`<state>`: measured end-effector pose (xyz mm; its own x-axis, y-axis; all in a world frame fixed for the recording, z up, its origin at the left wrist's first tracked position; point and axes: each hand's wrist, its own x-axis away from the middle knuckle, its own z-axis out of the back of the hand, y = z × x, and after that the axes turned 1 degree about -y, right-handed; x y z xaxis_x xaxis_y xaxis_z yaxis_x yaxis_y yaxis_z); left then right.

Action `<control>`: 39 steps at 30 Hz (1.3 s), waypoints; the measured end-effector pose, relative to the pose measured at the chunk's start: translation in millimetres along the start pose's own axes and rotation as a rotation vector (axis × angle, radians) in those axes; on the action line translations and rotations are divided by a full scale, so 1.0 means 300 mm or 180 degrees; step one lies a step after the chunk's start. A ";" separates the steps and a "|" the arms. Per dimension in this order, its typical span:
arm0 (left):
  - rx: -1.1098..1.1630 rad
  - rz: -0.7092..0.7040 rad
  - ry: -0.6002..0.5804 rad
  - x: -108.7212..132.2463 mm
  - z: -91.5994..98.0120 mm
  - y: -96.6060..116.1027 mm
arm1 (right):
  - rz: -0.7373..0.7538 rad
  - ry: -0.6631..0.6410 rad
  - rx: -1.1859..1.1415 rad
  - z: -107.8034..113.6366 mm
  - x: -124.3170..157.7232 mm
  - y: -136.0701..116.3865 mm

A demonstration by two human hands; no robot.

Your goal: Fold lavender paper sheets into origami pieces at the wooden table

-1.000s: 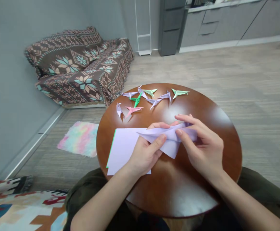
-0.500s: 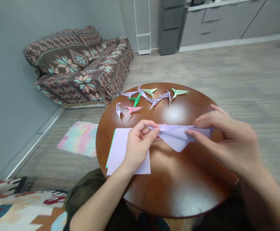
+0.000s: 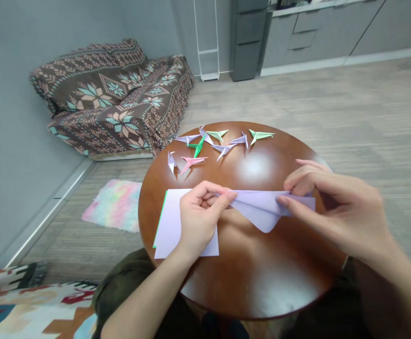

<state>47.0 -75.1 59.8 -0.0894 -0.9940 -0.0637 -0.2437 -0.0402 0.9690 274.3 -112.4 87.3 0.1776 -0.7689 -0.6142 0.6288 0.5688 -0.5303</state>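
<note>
A partly folded sheet of lilac paper (image 3: 262, 210) is stretched between my two hands above the round brown table (image 3: 262, 278). My left hand (image 3: 203, 214) pinches its left end between thumb and fingers. At the other end, my right hand (image 3: 329, 202) grips the paper with the thumb in front and the fingers behind. The lower middle of the sheet hangs down in a rounded point. Beneath my left hand lies a stack of lilac paper sheets (image 3: 170, 230), with a green edge showing on its left side.
Several folded paper birds sit at the table's far side, among them a pink one (image 3: 192, 162), a green one (image 3: 198, 147) and a pale green one (image 3: 260, 135). Beyond are a patterned sofa (image 3: 120, 103), a pastel rug (image 3: 115, 205) and grey cabinets (image 3: 308, 37).
Both hands and the lilac paper are slightly lower in view. The paper's hanging middle shows a little more openly. My right hand has turned slightly, still holding its end.
</note>
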 end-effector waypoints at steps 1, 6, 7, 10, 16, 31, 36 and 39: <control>-0.0018 -0.0042 0.0048 0.001 0.001 -0.002 | -0.0019 -0.0010 -0.0043 -0.003 0.001 0.000; 0.0017 -0.0099 0.0106 0.003 0.006 -0.004 | -0.0450 -0.0204 -0.0167 -0.014 0.014 -0.001; -0.0009 -0.0109 0.0069 0.005 0.005 -0.001 | -0.0558 -0.0327 -0.0159 -0.015 0.016 -0.006; -0.0087 -0.0206 -0.0076 0.021 -0.007 0.015 | -0.0672 -0.0781 -0.0173 -0.009 0.009 -0.038; 0.0120 -0.0189 -0.0363 0.032 -0.020 0.019 | -0.1186 -0.1704 -0.0550 0.006 -0.020 -0.090; 0.0968 0.0802 -0.0614 0.001 -0.020 -0.023 | -0.1282 -0.1711 -0.0714 -0.012 -0.012 -0.075; 0.1011 0.0852 -0.0608 0.005 -0.023 -0.009 | -0.1256 -0.1761 -0.0678 -0.012 -0.009 -0.074; 0.1110 0.0898 -0.0620 0.003 -0.020 -0.003 | -0.1193 -0.1759 -0.0606 -0.007 -0.010 -0.072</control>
<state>53.0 -76.6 60.4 -0.3695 -0.9222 0.1143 -0.4898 0.2978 0.8194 258.6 -121.8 99.5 0.3656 -0.9307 -0.0088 0.5880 0.2383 -0.7729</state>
